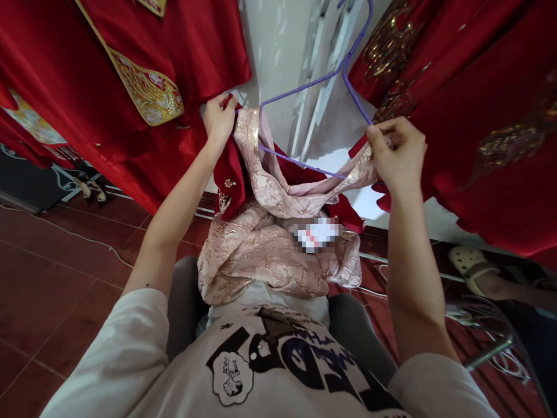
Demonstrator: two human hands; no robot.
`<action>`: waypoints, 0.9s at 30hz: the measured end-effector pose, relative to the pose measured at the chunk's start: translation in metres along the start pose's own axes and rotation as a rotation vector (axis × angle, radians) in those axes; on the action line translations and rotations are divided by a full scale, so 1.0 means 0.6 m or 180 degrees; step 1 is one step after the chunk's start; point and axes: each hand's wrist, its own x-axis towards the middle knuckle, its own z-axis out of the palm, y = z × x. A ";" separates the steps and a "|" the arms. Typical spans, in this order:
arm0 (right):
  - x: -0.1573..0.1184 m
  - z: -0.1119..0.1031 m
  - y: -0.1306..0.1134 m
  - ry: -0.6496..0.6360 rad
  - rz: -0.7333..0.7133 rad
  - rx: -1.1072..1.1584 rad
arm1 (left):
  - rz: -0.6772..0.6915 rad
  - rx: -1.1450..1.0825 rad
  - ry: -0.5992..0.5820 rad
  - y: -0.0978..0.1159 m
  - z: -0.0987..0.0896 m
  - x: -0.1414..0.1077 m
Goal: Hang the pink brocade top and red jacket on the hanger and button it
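red satin robes (108, 75) with gold embroidery hang on both sides, in front of a white wall (278, 52) and above a dark red tiled floor (52, 278). a pink and gold brocade garment (265, 255) with red lining lies across the person's lap, its upper part lifted between the hands. a purple wire hanger (304, 83) sits in its neck opening, with the lower wire running across the fabric. the left grip (220, 119) is clenched on the garment's red-edged upper corner, near the hanger's left end. the right grip (395, 154) pinches the pink fabric at the hanger's right end. a blurred white label (317, 235) lies on the garment in the lap. the person wears a white printed t-shirt (278, 366) and grey trousers (185, 302). at the right, a co-worker's foot (472, 270) in a pale clog is near a chrome chair leg (487, 354); a pair of shoes (89, 188) stands on the floor at the left.
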 end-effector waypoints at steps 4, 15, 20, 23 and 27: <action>-0.004 0.001 -0.011 -0.0129 0.0053 -0.0078 | -0.0323 0.0189 0.0673 0.012 -0.024 -0.041; 0.005 -0.002 -0.009 -0.0373 0.0091 -0.0037 | 0.0568 0.0166 0.0749 0.172 -0.036 -0.066; 0.012 -0.012 0.004 -0.0401 0.0007 0.0314 | 0.0868 -0.0120 0.0587 0.242 -0.023 -0.094; 0.037 -0.024 -0.004 -0.0788 0.0132 0.0251 | 0.0797 -0.0101 0.0556 0.233 -0.018 -0.092; 0.096 -0.011 -0.014 -0.1350 0.0654 0.0053 | 0.0995 -0.0235 0.0117 0.196 -0.008 -0.061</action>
